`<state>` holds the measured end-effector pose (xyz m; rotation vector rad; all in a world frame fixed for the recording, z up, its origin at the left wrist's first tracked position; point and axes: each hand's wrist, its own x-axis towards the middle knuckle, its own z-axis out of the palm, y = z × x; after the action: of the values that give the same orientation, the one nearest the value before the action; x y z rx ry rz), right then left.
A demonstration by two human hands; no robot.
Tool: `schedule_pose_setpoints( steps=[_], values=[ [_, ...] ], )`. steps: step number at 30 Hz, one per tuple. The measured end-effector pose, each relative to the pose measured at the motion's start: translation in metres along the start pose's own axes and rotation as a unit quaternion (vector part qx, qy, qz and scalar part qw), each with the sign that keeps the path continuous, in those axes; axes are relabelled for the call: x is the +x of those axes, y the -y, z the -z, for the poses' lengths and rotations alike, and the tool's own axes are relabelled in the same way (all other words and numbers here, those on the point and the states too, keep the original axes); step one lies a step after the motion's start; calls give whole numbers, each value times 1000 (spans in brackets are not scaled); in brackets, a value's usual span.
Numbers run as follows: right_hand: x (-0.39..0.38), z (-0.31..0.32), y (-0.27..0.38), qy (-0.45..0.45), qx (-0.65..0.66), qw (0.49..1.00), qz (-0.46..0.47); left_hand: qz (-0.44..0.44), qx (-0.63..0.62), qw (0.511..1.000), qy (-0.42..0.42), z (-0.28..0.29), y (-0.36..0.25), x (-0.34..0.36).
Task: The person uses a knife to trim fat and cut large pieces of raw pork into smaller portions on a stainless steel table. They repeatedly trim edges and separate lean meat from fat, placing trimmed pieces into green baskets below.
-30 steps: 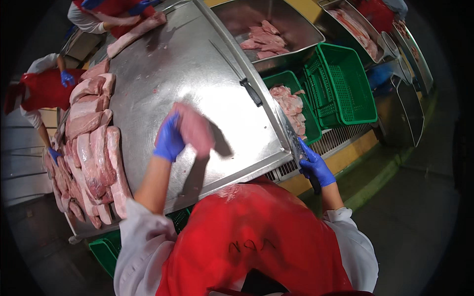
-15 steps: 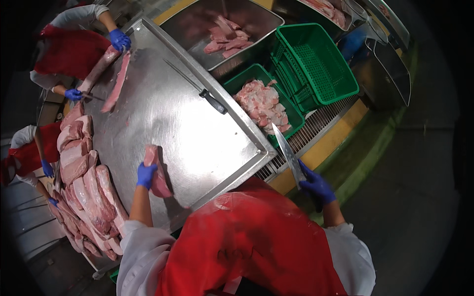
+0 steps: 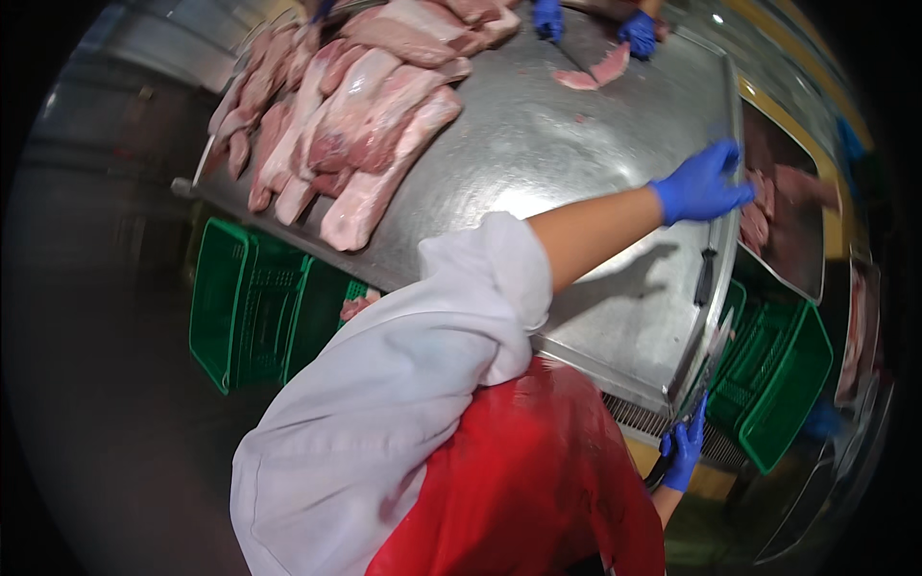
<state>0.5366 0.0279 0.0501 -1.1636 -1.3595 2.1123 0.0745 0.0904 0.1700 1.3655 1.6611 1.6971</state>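
Observation:
My left hand (image 3: 701, 187), in a blue glove, reaches across the steel table (image 3: 538, 144) with fingers apart and empty. Just beyond its fingers, a blurred pink piece of meat (image 3: 807, 187) is over a steel bin (image 3: 797, 240) holding more cuts (image 3: 757, 206). At the lower right, my right hand (image 3: 684, 451) grips a knife, its blade (image 3: 709, 365) pointing up beside the table's edge. A black-handled tool (image 3: 705, 278) lies along the raised rim, partly hidden by my left hand.
Several long pork cuts (image 3: 384, 163) are heaped at the table's left. Co-workers' gloved hands (image 3: 637, 34) work a meat strip (image 3: 610, 67) at the far side. Green crates stand below at left (image 3: 216, 307) and right (image 3: 797, 365), by a metal grating (image 3: 624, 413).
My left hand has swung right toward the steel bin and let go of the meat it held. The view has turned, shifting the table rightward. My right hand still holds the knife.

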Motion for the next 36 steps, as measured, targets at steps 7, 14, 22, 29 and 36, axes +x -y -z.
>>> schedule_pose_setpoints(
  steps=[7,14,22,29,36],
  values=[
    [13,-78,12,28,-12,999,-28,208,430,870,-124,312,181,-255],
    [-8,-157,5,-12,-29,999,-31,266,628,727,-80,462,154,-341],
    [-55,-183,-13,-35,-27,999,-18,416,616,659,-117,459,130,-367],
    [-87,-189,-30,-88,-11,994,-60,459,576,677,23,477,119,-358],
    [-63,-154,-12,-35,-43,998,-36,461,461,757,47,277,90,-353]
  ],
)
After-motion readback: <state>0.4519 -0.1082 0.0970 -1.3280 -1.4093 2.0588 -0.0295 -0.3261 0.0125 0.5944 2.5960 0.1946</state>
